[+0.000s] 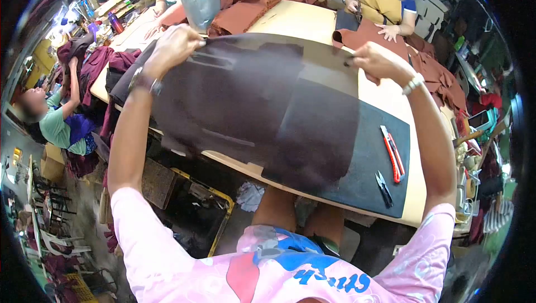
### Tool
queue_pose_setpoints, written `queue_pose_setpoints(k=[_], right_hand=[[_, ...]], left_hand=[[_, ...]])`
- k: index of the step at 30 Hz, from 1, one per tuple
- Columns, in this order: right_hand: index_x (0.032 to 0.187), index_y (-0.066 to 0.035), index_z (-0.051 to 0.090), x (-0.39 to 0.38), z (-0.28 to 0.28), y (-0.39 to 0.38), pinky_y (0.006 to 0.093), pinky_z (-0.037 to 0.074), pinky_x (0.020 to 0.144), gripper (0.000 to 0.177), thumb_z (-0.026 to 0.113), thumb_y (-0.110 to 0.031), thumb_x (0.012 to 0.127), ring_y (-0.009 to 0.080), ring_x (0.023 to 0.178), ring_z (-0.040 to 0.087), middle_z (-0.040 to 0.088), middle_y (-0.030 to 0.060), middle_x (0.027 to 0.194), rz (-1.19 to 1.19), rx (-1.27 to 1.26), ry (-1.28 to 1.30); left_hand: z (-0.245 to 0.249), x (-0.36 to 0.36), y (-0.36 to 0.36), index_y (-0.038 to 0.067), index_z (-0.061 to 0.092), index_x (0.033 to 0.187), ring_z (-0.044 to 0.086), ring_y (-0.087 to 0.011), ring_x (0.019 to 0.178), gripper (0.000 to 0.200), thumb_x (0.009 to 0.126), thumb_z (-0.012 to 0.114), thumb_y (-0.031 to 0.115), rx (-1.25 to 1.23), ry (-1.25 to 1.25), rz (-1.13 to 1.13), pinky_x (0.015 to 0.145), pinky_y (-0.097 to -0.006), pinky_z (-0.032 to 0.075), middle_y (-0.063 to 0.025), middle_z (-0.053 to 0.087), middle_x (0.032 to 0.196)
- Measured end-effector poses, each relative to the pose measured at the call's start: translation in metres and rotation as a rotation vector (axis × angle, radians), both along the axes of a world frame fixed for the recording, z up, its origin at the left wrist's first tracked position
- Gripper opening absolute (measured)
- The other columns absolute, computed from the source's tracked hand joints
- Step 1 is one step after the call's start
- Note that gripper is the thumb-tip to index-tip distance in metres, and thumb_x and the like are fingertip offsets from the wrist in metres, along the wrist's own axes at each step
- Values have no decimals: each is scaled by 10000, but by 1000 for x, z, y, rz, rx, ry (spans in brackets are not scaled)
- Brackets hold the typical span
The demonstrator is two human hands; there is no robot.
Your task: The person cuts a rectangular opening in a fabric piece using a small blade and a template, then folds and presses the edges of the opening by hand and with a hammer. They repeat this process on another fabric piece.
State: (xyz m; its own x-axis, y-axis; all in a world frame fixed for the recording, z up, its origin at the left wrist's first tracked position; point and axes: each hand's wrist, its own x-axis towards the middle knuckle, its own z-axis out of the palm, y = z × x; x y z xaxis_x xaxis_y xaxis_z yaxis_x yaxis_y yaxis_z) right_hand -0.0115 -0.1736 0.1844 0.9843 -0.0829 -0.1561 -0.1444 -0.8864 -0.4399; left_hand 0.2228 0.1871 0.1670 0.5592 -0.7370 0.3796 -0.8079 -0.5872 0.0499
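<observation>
A dark brown sheet of fabric or leather [229,96] hangs stretched between my two hands, blurred by motion. My left hand [176,50] is closed on its far edge at the left, fingers pinched together. At the right, my right hand [381,64] grips the same far edge between thumb and fingers. Part of the sheet passes over a dark cutting mat [365,160] and the near table edge. On the mat lie a red and white box cutter [393,155] and small black-handled thread snips [384,189], both right of the sheet.
Stacked reddish-brown pieces [245,10] and a grey bin [200,6] stand at the far side of the pale table [293,17]. Co-workers are across the table, one handling a brown piece [371,35]. Another person handles maroon cloth [95,71] at left. A yellow-edged crate [223,213] sits below.
</observation>
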Motion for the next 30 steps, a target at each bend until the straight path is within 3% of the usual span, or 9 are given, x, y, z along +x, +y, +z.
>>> queue_pose_setpoints(k=[4, 5, 9, 12, 15, 20, 26, 27, 30], right_hand=[[966, 13, 554, 63, -12, -3, 301, 496, 406, 255, 480, -225, 911, 145, 466, 580, 610, 58, 614, -368, 649, -207], [909, -112, 540, 75, -9, -18, 298, 521, 615, 170, 477, -270, 920, 150, 762, 628, 637, 115, 939, -292, 842, -180], [1036, -140, 559, 99, 30, -2, 380, 482, 787, 218, 545, -300, 888, 181, 874, 574, 605, 27, 1059, -366, 1011, -794], [1143, -17, 587, 99, 52, 3, 304, 446, 805, 360, 533, -293, 918, 134, 911, 574, 616, 49, 1131, -224, 1214, -1089], [1189, -61, 577, 69, 51, 48, 278, 446, 777, 396, 534, -348, 918, 92, 914, 572, 616, 26, 1139, -256, 897, -1236], [1030, -55, 676, 51, -4, 81, 261, 495, 715, 215, 651, -167, 848, 100, 847, 627, 683, 73, 1011, -117, 27, -1505], [1041, -56, 687, 44, -91, 127, 188, 406, 680, 258, 558, 34, 835, 66, 723, 481, 558, -25, 781, -109, 627, -1076], [1042, -53, 687, 39, -100, 135, 197, 411, 686, 278, 539, 46, 828, 75, 722, 480, 550, -11, 771, -145, 691, -905], [1193, 1, 578, 36, -131, 148, 251, 431, 864, 452, 494, 57, 753, 178, 961, 575, 614, 110, 1009, -86, 653, -654]], left_hand=[[-4, 116, -30, 34, 673, 844, 627, -303, 818, 209, 786, 611, 224, 142, -129, -8, 737, -383, 489, -147, 650, 842], [-3, 145, -36, 35, 667, 870, 621, -281, 834, 240, 802, 609, 258, 69, -117, 36, 752, -366, 481, -131, 657, 850], [53, 114, -59, 50, 662, 994, 590, -195, 928, 323, 855, 571, 327, -905, 63, 187, 837, -333, 444, -109, 660, 956], [81, 121, -40, 59, 649, 1038, 581, -144, 924, 263, 790, 591, 122, -1042, 73, 67, 818, -276, 442, -67, 646, 1007], [83, 87, -33, 40, 630, 892, 585, -115, 748, 127, 768, 611, 22, -1345, 220, -286, 670, -236, 471, -67, 634, 860], [26, 62, 13, 79, 607, 1118, 594, -148, 840, 330, 791, 561, 58, -1278, 293, -119, 732, -254, 468, -80, 643, 969], [-73, 58, 57, -21, 539, 1238, 566, -97, 738, 495, 743, 543, -11, -1082, 156, 228, 680, -219, 469, -64, 628, 983], [-66, 26, 53, -52, 516, 1244, 579, -124, 822, 502, 743, 535, -32, -1099, 377, 318, 727, -229, 468, -109, 628, 1050], [-117, 43, 75, -74, 478, 1267, 584, -140, 878, 530, 740, 529, -52, -1131, 400, 302, 757, -246, 466, -150, 609, 1128]])
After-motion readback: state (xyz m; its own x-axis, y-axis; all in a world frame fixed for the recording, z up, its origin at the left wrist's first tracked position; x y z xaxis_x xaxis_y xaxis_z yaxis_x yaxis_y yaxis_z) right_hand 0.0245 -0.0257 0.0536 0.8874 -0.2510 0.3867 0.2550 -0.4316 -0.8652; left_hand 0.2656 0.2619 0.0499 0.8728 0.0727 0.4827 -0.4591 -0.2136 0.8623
